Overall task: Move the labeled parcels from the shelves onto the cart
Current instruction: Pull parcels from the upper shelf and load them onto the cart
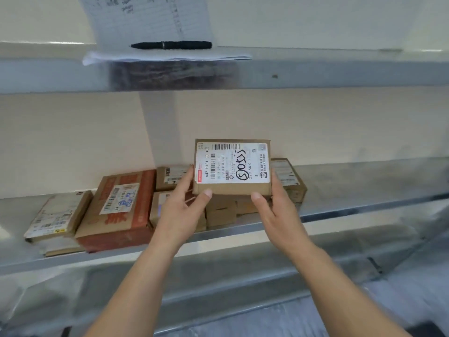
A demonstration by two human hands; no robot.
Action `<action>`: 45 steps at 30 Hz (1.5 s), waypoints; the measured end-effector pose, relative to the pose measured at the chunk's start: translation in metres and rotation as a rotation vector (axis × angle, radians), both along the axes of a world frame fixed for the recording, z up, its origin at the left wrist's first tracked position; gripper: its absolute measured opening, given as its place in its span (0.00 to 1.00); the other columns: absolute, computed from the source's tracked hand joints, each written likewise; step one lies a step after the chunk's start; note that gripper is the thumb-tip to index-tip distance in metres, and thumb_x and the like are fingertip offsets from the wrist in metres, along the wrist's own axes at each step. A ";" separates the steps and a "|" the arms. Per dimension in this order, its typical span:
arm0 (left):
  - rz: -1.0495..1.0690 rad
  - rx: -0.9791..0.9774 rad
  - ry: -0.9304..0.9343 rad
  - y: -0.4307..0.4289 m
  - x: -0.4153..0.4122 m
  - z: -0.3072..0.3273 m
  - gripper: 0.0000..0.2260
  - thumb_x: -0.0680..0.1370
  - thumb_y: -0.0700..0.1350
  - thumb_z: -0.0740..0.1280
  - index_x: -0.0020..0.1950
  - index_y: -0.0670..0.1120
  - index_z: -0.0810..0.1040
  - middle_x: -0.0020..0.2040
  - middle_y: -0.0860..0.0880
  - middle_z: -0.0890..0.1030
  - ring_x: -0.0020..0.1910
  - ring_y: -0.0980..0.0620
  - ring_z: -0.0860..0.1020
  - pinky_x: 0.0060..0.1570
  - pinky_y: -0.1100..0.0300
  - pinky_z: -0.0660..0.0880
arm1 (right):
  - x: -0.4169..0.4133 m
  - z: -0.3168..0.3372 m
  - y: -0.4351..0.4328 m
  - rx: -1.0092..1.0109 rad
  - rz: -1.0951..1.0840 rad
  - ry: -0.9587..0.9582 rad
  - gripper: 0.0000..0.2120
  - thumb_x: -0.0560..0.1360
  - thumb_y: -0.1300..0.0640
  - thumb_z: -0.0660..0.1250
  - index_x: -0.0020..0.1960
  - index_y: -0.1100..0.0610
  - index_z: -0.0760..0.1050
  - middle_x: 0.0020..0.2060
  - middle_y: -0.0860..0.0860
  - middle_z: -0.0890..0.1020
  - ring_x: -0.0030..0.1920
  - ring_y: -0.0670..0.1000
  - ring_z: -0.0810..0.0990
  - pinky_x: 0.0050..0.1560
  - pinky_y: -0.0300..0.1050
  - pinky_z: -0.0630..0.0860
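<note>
Labeled parcel (pixel 232 166) is gripped between my left hand (pixel 183 207) and right hand (pixel 279 207), raised above the other parcels (pixel 116 203) on the shelf (pixel 364 188). I judge this the pickup step; next I must carry it to the cart, which is not in view.

The left grip (pixel 181 215) and right grip (pixel 279 215) are bare, thumbnails short, forearms (pixel 136 283) unsleeved.

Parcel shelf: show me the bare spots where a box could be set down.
Bare: the parcel shelf right of the rightmost brown box; the upper shelf right of the paper pad. Crowded: from the flat parcel past the red-printed box to beneath the held parcel, boxes packed side by side.
</note>
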State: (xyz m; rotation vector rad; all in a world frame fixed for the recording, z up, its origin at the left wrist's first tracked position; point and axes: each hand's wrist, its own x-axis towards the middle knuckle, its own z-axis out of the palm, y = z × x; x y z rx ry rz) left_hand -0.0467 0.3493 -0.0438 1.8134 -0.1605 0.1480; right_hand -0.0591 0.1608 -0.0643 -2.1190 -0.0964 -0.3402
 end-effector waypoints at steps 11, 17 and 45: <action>-0.204 0.071 -0.013 -0.139 -0.049 -0.024 0.26 0.77 0.43 0.67 0.71 0.61 0.64 0.59 0.69 0.73 0.53 0.78 0.71 0.51 0.82 0.64 | -0.085 -0.032 -0.140 0.049 -0.232 0.054 0.35 0.74 0.40 0.56 0.78 0.48 0.50 0.71 0.47 0.67 0.68 0.47 0.68 0.67 0.54 0.68; -0.345 0.069 0.019 -0.213 -0.075 -0.039 0.27 0.76 0.46 0.68 0.72 0.63 0.64 0.62 0.67 0.74 0.57 0.70 0.73 0.53 0.75 0.69 | -0.142 -0.041 -0.208 0.100 -0.334 0.017 0.30 0.77 0.45 0.60 0.76 0.45 0.55 0.70 0.44 0.69 0.69 0.45 0.67 0.68 0.54 0.68; -1.023 -0.039 0.066 -0.474 -0.079 -0.045 0.27 0.72 0.46 0.72 0.64 0.68 0.68 0.58 0.67 0.77 0.59 0.64 0.75 0.55 0.68 0.74 | -0.251 -0.045 -0.376 0.221 -1.097 -0.189 0.29 0.69 0.41 0.65 0.70 0.38 0.64 0.63 0.41 0.75 0.63 0.48 0.75 0.61 0.55 0.75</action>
